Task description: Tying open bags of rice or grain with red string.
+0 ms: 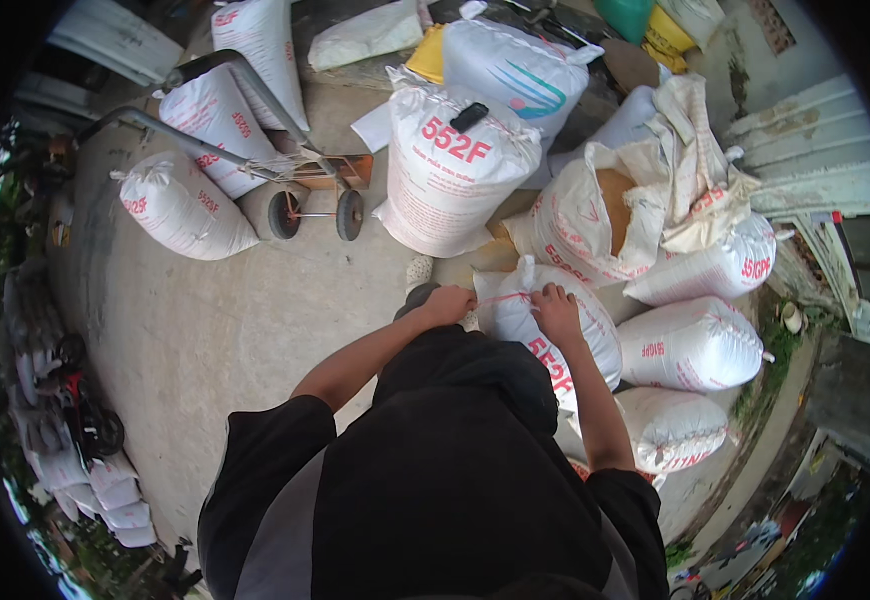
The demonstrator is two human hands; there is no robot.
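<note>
Right in front of me stands a full white woven sack (592, 311) with red printing, its gathered neck pointing away from me. A thin red string (502, 299) runs across this neck. My left hand (450, 304) grips one end of the string, just left of the sack, with the fingers curled closed. Over the sack's top, my right hand (557, 311) pinches the string close to the neck. The string looks taut between the two hands. Whether a knot is formed at the neck is too small to tell.
Ahead is a tall white sack (457, 195) with a small black device (469, 117) on top. An opened sack (592, 210) of brown granular material stands to the right, beside several tied sacks (694, 345). A two-wheeled hand truck (315, 169) and more sacks (187, 206) are at left.
</note>
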